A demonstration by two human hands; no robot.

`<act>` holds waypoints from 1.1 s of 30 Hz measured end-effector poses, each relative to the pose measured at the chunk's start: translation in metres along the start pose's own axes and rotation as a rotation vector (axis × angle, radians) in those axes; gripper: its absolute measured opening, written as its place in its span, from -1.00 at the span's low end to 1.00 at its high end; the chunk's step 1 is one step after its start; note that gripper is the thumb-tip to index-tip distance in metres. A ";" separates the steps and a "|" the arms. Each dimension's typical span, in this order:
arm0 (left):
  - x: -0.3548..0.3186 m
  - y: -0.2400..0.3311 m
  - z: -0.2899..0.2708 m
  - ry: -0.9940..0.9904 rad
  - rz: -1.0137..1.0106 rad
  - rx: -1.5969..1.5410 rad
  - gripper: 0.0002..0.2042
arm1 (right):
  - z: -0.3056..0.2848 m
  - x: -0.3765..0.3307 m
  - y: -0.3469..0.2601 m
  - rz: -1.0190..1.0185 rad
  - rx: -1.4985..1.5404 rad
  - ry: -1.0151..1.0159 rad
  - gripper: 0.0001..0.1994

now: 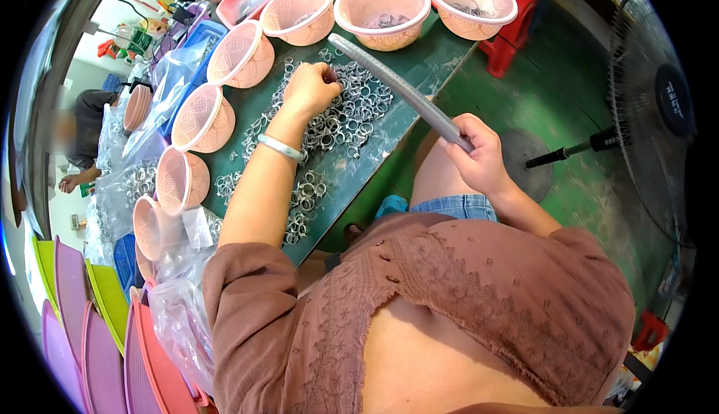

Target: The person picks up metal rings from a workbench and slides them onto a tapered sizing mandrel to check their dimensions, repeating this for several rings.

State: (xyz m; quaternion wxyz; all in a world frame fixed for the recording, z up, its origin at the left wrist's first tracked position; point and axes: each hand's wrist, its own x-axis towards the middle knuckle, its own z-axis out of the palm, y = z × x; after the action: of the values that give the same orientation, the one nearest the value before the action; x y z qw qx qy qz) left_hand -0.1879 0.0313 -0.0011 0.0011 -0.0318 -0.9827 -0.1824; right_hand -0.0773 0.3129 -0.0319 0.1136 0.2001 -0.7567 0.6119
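At the desk's middle, the left hand is pinching light, slippery metal rings; right hand fingers are clenching a stiff grey tube's near end.

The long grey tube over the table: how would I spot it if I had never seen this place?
Find the green table covered with metal rings. Above its right edge, a grey tube slants from the pink baskets down into the right hand. It is the only long, straight thing there.
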 end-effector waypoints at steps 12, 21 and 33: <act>-0.035 -0.014 -0.016 0.103 -0.129 -0.638 -0.91 | 0.013 0.001 0.001 0.038 -0.126 -0.104 -0.91; -0.094 -0.027 -0.036 -0.008 -0.287 -0.477 -0.81 | 0.037 0.002 -0.009 -0.045 -0.072 -0.141 -0.89; -0.107 -0.060 -0.012 0.281 -0.076 -0.101 -0.83 | 0.053 0.005 -0.017 -0.026 -0.077 -0.218 -0.88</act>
State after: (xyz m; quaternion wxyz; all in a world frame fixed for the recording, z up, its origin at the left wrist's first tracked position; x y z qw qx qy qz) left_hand -0.0850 -0.0353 -0.0125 0.1299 0.0312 -0.9629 -0.2343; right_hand -0.0705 0.2581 -0.0266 0.0464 0.2708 -0.7848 0.5555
